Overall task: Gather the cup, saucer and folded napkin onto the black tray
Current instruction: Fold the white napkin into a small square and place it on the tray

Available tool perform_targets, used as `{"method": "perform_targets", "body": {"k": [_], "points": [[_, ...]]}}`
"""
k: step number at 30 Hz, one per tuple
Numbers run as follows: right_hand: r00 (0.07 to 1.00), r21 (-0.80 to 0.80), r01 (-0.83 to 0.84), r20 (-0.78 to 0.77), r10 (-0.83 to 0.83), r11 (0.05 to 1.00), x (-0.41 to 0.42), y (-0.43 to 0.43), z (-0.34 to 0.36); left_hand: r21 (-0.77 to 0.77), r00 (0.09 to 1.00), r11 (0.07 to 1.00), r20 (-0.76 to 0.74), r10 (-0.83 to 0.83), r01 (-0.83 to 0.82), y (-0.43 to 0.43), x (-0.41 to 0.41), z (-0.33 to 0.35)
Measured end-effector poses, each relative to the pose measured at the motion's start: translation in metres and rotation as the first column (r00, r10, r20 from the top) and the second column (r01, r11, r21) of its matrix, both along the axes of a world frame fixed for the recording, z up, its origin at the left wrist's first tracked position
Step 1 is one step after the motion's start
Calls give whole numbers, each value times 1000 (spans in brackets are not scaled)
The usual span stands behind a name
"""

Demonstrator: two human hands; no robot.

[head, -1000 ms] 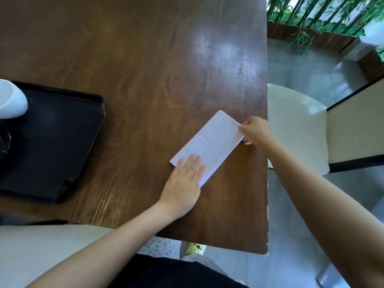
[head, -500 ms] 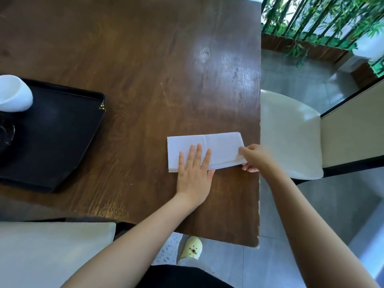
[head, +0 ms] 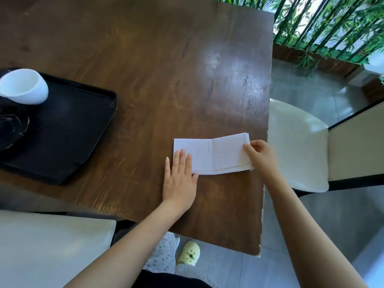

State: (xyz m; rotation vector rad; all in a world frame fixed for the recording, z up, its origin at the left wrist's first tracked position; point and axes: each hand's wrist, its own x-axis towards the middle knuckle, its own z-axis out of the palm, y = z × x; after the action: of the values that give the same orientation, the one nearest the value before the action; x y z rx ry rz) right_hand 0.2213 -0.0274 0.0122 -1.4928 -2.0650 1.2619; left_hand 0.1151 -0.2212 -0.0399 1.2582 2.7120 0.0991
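A dark wooden table (head: 166,69) filled most of the view, with grey floor tiles around it. Well to the left of the fingers, a black tray (head: 68,129) lay on the table. On its far left part sat a white cup (head: 24,87), and just nearer the person was a dark saucer (head: 10,129), cut off by the frame edge. Whether the two touched could not be told. A pale chair seat (head: 52,246) showed below the table's near edge.

The white napkin (head: 218,155) lay flat on the bare wood near the table's right edge, well apart from the tray and stretched between the two hands. The left hand (head: 179,181) rested palm down, its fingers straight and close together, the tips pressing the napkin's left end and the thumb lying against its near edge. The right hand (head: 261,154) pinched the napkin's right end, the thumb on top and the other fingers curled around the edge.

To the right of those fingers, past the table edge, stood a white chair (head: 295,146). Beyond it grew green bamboo (head: 332,23).
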Motion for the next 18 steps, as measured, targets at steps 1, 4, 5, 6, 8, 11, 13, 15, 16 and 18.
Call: {"method": "perform_targets", "body": {"k": [1,4,5,6,8,11,13,15,16,18], "points": [[1000,30,-11,-7,11,1000,-2,-2,3,6,1000,1000,19,-9,9,-1,0,-1],[999,89,-30,-18,32,996,-14,-12,16,21,999,1000,34,-22,21,0,0,-2],[999,106,-40,-12,41,994,-19,-16,21,22,999,1000,30,-22,22,-1,0,-2],[999,119,-52,-2,52,992,-25,-21,26,22,999,999,25,-25,24,-1,0,-2],[996,144,-84,23,81,986,-37,-31,35,27,999,999,32,-30,29,-1,-1,-1],[988,172,-146,81,134,974,-55,-45,44,112,991,994,129,-35,20,-1,-4,2],[979,185,-187,123,166,965,-64,-52,45,287,965,957,262,-30,-48,-4,-7,8],[967,189,-228,162,198,955,-72,-57,44,457,902,852,430,41,-256,-8,-11,16],[960,190,-250,179,217,949,-75,-60,42,498,859,782,504,90,-374,-10,-13,19],[948,184,-286,199,250,940,-81,-65,39,496,760,663,626,175,-561,-11,-19,25]]}}
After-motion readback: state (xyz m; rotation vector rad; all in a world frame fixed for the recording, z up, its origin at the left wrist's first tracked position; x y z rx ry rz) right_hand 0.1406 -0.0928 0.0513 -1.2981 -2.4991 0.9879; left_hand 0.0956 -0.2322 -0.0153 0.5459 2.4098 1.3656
